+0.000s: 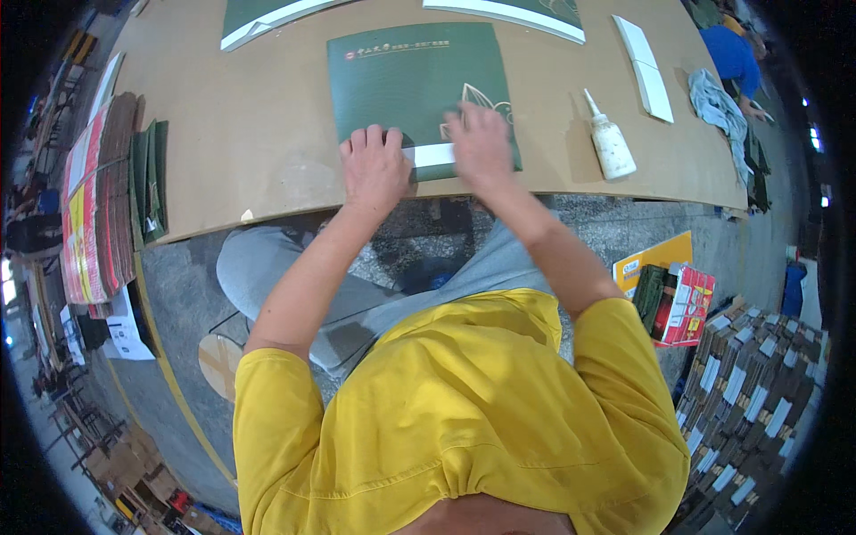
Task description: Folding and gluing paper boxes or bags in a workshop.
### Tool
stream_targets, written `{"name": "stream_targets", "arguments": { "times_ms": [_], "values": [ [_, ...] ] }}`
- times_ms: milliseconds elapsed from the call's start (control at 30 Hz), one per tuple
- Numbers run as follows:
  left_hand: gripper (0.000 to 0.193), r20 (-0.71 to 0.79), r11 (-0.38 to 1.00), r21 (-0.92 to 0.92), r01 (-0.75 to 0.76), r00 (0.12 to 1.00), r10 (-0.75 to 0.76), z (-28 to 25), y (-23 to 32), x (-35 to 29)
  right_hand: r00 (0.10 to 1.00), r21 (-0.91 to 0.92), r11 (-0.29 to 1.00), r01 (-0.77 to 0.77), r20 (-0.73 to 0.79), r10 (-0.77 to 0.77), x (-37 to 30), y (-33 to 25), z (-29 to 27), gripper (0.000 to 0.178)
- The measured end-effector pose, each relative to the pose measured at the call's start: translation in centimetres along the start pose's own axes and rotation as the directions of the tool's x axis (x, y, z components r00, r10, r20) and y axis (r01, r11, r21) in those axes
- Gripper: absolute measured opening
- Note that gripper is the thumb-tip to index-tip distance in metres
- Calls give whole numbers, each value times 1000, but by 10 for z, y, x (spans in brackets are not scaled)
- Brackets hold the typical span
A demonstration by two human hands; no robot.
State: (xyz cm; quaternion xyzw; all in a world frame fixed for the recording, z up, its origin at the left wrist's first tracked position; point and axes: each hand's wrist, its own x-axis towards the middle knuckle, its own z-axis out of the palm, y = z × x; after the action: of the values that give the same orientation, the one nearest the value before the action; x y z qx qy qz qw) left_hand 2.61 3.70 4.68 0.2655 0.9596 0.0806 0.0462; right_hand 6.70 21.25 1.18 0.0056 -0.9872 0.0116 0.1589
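A flat green printed sheet [392, 94], like a paper bag or folder cover, lies on the brown table in front of me. A white strip [432, 156] runs along its near edge. My left hand [374, 168] rests on the left part of that strip, its fingers bent and pressed together over it. Over the right part of the sheet is my right hand [481, 147], smeared by motion, so its fingers are unclear. To its right, a white squeeze bottle [612, 144] with a pointed nozzle stands on the table.
More green pieces with white edges [517, 18] lie along the far side. White strips [644, 69] and a grey-blue cloth [716, 105] are at the right. A tied stack of cardboard [107, 196] stands left. A person in blue [733, 58] is at the far right.
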Motion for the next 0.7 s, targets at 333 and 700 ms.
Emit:
{"name": "stream_targets", "arguments": {
  "times_ms": [333,700],
  "values": [
    [58,-174,924,136,-358,909,378,23,-27,7,980,147,975,169,83,-182,4,13,-3,61],
    [37,-395,678,-638,-365,911,119,28,-62,7,981,484,873,-63,-129,142,-8,46,-41,56]
  ]
}}
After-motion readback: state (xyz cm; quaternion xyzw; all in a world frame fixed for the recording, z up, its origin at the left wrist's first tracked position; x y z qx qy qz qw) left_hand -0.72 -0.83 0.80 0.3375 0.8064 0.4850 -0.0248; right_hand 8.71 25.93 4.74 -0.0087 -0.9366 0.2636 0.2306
